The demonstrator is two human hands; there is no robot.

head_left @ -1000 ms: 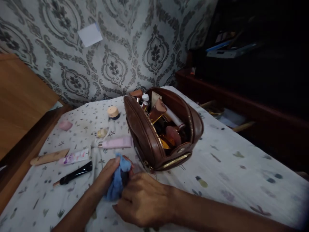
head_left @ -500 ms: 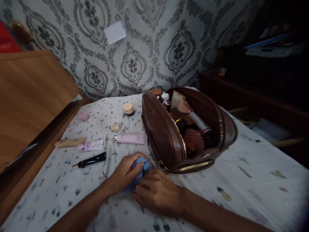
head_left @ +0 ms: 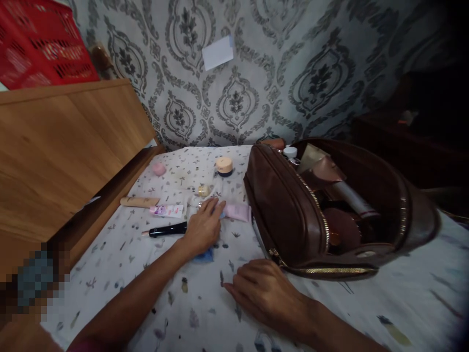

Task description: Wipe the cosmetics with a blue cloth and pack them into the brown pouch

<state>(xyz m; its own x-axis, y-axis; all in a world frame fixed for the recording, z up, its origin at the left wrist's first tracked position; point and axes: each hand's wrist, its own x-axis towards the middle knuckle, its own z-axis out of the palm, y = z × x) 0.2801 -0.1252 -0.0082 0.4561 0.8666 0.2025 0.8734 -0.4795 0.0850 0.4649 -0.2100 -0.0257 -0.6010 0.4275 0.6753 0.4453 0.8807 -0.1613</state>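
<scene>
My left hand reaches forward over the bedsheet, palm down. Its fingers are around a crumpled blue cloth, which shows below the palm and beside the fingertips. Just past the fingers lies a lilac tube, partly covered by them. A black tube is left of this hand. Nearer to me, my right hand rests on the sheet with loosely bent fingers, its thumb apart, nothing visible in it. Beside it stands a brown toiletry bag, unzipped, with tubes and a white-capped bottle inside.
Further back lie a pink sponge, a peach-lidded jar and a small yellowish jar. A beige flat tube and a white-purple tube are on the left. A wooden panel borders the left side, below a red basket.
My hands have parted. The left one has moved left and forward with the blue cloth, while the right has let go of it and rests near the bag. The view has turned left.
</scene>
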